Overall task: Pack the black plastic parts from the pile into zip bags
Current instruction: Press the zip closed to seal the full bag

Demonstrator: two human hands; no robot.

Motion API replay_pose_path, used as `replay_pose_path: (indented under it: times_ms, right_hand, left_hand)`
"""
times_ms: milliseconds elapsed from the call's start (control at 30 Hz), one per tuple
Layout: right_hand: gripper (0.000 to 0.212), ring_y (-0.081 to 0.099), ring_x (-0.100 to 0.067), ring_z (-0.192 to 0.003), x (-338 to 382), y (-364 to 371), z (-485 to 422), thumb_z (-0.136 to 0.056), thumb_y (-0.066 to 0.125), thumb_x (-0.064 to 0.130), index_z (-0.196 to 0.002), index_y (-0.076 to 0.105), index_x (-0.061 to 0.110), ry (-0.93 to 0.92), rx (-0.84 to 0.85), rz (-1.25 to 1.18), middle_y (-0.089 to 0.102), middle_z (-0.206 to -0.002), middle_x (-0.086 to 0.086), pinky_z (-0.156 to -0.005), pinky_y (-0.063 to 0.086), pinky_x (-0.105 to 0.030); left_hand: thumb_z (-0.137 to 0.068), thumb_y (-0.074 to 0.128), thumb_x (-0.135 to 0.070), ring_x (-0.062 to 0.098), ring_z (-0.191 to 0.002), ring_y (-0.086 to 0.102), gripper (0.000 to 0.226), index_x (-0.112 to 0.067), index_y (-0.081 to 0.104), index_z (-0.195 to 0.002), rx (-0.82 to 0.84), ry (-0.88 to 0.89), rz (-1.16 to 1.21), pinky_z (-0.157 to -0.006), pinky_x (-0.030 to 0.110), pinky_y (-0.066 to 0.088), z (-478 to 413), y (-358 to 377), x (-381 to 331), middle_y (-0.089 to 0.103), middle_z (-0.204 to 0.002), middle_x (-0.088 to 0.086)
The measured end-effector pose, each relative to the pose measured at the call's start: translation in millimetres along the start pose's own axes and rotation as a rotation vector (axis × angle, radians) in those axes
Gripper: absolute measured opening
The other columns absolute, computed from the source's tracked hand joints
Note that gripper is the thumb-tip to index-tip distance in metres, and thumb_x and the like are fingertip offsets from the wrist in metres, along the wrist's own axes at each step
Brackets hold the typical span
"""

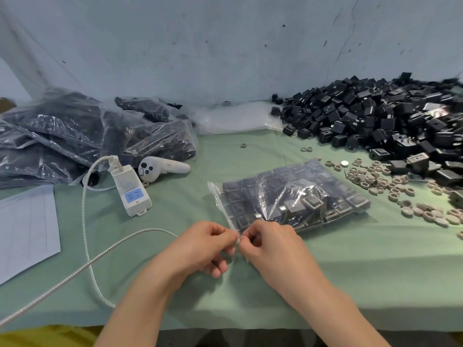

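Note:
A clear zip bag point(290, 196) filled with black plastic parts lies flat on the green table cloth point(175, 271), right of centre. My left hand point(203, 246) and my right hand point(270, 244) meet at the bag's near corner, and both pinch its zip edge between thumb and fingers. A large loose pile of black plastic parts point(375, 118) covers the far right of the table. A heap of filled zip bags point(82, 136) lies at the far left.
Several grey rings point(390, 186) are scattered right of the bag. Empty clear bags point(233, 118) lie at the back centre. A white power device point(130, 191) with a braided cable point(85, 269), a white controller point(162, 167) and a paper sheet point(25, 229) lie left.

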State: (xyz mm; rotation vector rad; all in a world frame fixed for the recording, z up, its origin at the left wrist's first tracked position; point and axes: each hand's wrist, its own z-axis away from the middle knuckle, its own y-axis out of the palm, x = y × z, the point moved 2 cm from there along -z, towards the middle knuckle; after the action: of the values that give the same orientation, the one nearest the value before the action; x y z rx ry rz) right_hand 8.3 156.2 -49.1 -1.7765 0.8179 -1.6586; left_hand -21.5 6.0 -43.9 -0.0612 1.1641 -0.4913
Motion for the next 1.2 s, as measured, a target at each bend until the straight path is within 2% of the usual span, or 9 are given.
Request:
replay_pose_path:
  times_ms: [233, 433, 600, 800, 933, 1067, 1200]
  right_hand:
    - [0.019, 0.058, -0.011, -0.077, -1, 3, -1, -0.087, 0.050, 0.047, -0.082, 0.058, 0.030, -0.002, -0.014, -0.002, 0.064, -0.076, 0.009, -0.059, 0.040, -0.027]
    - [0.019, 0.059, -0.013, -0.079, -1, 3, -1, -0.087, 0.050, 0.045, -0.084, 0.060, 0.029, 0.005, -0.013, -0.008, 0.065, -0.080, 0.008, -0.063, 0.045, -0.031]
    - [0.019, 0.058, -0.011, -0.076, 0, 1, -1, -0.085, 0.051, 0.044, -0.080, 0.059, 0.028, 0.014, -0.014, -0.011, 0.064, -0.075, 0.008, -0.062, 0.046, -0.031]
    - [0.019, 0.058, -0.012, -0.076, -1, 2, -1, -0.086, 0.051, 0.045, -0.081, 0.058, 0.029, 0.013, -0.019, -0.011, 0.064, -0.076, 0.008, -0.065, 0.048, -0.032]
    - [0.018, 0.058, -0.013, -0.074, 0, 2, 1, -0.087, 0.049, 0.046, -0.080, 0.054, 0.030, -0.014, -0.012, 0.034, 0.062, -0.073, 0.009, -0.059, 0.041, -0.030]
    - [0.019, 0.057, -0.016, -0.075, 2, 3, 3, -0.090, 0.046, 0.049, -0.082, 0.050, 0.033, -0.062, -0.042, 0.092, 0.059, -0.072, 0.009, -0.060, 0.036, -0.031]
    - [0.016, 0.052, -0.014, -0.071, 5, 6, 4, -0.092, 0.045, 0.050, -0.087, 0.047, 0.034, -0.105, -0.051, 0.154, 0.053, -0.070, 0.011, -0.061, 0.035, -0.030]
  left_hand:
    - [-0.097, 0.053, -0.020, 0.017, -0.039, 0.055, 0.022, -0.007, 0.059, -0.079, -0.056, -0.032, -0.094, -0.038, 0.021, 0.043, -3, 5, -4, 0.060, -0.053, -0.009]
    - [-0.098, 0.050, -0.016, 0.015, -0.038, 0.055, 0.022, -0.008, 0.057, -0.078, -0.048, -0.032, -0.099, -0.037, 0.021, 0.042, -2, 5, -4, 0.062, -0.057, -0.007]
    - [-0.099, 0.047, -0.014, 0.012, -0.033, 0.052, 0.023, -0.009, 0.055, -0.078, -0.016, -0.047, -0.099, -0.036, 0.018, 0.040, -1, 4, -5, 0.061, -0.048, -0.006]
    - [-0.098, 0.046, -0.014, 0.012, -0.033, 0.052, 0.023, -0.009, 0.055, -0.078, -0.009, -0.050, -0.094, -0.037, 0.018, 0.040, -1, 3, -5, 0.061, -0.047, -0.006]
    - [-0.095, 0.048, -0.013, 0.015, -0.037, 0.055, 0.021, -0.009, 0.057, -0.077, -0.073, -0.036, -0.057, -0.038, 0.019, 0.042, -3, 4, -3, 0.062, -0.053, -0.007]
    - [-0.094, 0.050, -0.016, 0.016, -0.039, 0.057, 0.020, -0.008, 0.061, -0.080, -0.133, -0.021, -0.060, -0.037, 0.020, 0.042, -8, 5, -4, 0.062, -0.054, -0.007]
    - [-0.094, 0.051, -0.016, 0.020, -0.041, 0.058, 0.023, -0.007, 0.061, -0.075, -0.215, -0.005, -0.077, -0.038, 0.022, 0.041, -12, 1, -1, 0.064, -0.059, -0.001]
